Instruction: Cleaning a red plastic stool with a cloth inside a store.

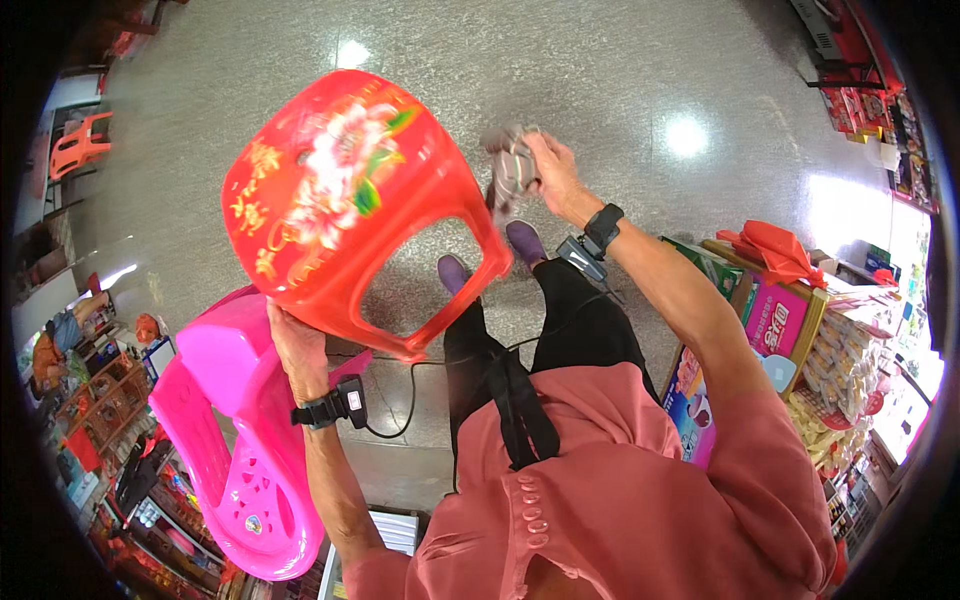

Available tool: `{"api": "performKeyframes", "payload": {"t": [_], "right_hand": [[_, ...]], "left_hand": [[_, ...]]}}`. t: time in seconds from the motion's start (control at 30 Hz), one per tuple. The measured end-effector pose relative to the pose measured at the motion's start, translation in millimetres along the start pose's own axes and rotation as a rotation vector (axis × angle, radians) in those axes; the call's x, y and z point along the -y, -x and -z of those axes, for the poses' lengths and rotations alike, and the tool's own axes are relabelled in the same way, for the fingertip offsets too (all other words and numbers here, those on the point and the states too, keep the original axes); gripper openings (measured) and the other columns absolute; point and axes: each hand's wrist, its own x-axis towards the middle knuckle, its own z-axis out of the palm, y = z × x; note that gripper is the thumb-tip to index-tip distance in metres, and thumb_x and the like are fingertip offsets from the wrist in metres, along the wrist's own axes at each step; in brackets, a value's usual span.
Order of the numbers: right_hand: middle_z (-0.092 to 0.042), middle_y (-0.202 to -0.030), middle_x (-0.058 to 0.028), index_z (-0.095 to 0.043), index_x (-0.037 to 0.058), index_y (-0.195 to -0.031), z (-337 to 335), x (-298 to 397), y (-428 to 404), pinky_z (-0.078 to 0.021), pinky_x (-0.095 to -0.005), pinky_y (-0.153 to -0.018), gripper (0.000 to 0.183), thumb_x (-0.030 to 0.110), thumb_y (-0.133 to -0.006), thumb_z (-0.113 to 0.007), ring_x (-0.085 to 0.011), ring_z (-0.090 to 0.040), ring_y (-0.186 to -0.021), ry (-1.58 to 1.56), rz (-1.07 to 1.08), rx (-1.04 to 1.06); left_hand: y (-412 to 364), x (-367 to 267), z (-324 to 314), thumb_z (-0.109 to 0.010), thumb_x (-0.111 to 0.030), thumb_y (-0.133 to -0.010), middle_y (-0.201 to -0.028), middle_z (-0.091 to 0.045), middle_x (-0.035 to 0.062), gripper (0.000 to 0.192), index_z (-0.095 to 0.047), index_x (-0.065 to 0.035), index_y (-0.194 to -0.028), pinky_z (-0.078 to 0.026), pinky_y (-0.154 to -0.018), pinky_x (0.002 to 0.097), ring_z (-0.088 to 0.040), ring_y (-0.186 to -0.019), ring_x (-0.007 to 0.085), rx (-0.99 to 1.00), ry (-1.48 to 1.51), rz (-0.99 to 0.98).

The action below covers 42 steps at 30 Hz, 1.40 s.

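My left hand [298,349] grips the lower edge of a red plastic stool [277,187], which is held tilted in the air. White and pink flowers, green leaves and golden writing decorate its seat, and a leg opening faces me. My right hand [556,171] holds a crumpled striped cloth [514,166] just right of the stool, apart from it; the cloth is a little blurred. Directly behind and below my left hand stands a bright pink plastic chair [274,480] with cut-out holes. The fingers of my left hand are partly hidden by the stool.
Speckled grey floor [600,75] spreads ahead. Boxes [780,315] with a red plastic bag [772,251] and packaged goods [844,367] stand at right. Shelves of goods line the left, with an orange chair [81,146] farther off. A black cable [412,397] hangs between my wrists.
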Motion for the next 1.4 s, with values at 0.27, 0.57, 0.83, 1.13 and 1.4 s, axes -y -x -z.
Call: {"api": "performKeyframes", "payload": {"t": [0.27, 0.57, 0.83, 1.13, 1.4], "right_hand": [[-0.049, -0.085, -0.0076, -0.055, 0.0026, -0.09, -99.9, 102.9, 41.3, -0.0444, -0.0308, -0.065, 0.026, 0.02, -0.074, -0.066, -0.0173, -0.05, -0.07, 0.316, 1.147, 0.064], [-0.052, -0.101, -0.0087, -0.058, 0.0035, -0.096, -127.2, 103.5, 55.2, -0.049, -0.0341, -0.069, 0.035, 0.027, -0.073, -0.07, -0.0239, -0.058, -0.08, 0.691, 1.311, 0.401], [-0.047, -0.109, -0.0122, -0.054, 0.0042, -0.104, -81.8, 21.2, 45.3, -0.0475, -0.0389, -0.078, 0.033, 0.024, -0.079, -0.064, -0.0303, -0.054, -0.094, 0.839, 1.038, 0.49], [-0.048, -0.112, -0.0242, -0.05, 0.0025, -0.111, 29.0, -142.5, -7.8, -0.0441, -0.0452, -0.085, 0.036, 0.023, -0.083, -0.059, -0.0396, -0.051, -0.103, 0.94, 0.574, -0.002], [-0.048, -0.1, -0.0208, -0.051, 0.0019, -0.101, -21.2, -117.2, 21.1, -0.0424, -0.0452, -0.083, 0.029, 0.019, -0.079, -0.061, -0.0409, -0.05, -0.096, 1.066, 0.67, -0.069]], "left_hand": [[10.5, -17.7, -68.8, -0.038, -0.035, -0.098, -0.133, -0.049, 0.0105, 0.044, -0.044, -0.0048, -0.13, -0.039, -0.102, 0.0438, -0.048, -0.122, 0.0259, -0.057, 0.146, -0.04], [28.1, 30.7, -30.1, -0.038, -0.038, -0.097, -0.134, -0.049, 0.0109, 0.047, -0.044, -0.0064, -0.131, -0.038, -0.102, 0.0457, -0.047, -0.123, 0.0255, 0.015, 0.302, -0.018], [36.1, 61.5, 27.5, -0.037, -0.036, -0.097, -0.133, -0.05, 0.0118, 0.046, -0.046, -0.005, -0.13, -0.036, -0.103, 0.0483, -0.047, -0.123, 0.0287, 0.119, 0.424, -0.001], [42.9, 61.3, 40.8, -0.038, -0.043, -0.096, -0.136, -0.046, 0.0116, 0.052, -0.042, -0.0064, -0.133, -0.037, -0.102, 0.0468, -0.044, -0.125, 0.0283, -0.052, 0.425, 0.041], [48.7, 60.9, 42.0, -0.038, -0.045, -0.096, -0.139, -0.045, 0.007, 0.051, -0.04, -0.0118, -0.135, -0.034, -0.104, 0.0481, -0.041, -0.128, 0.0262, -0.091, 0.352, -0.005]]}}
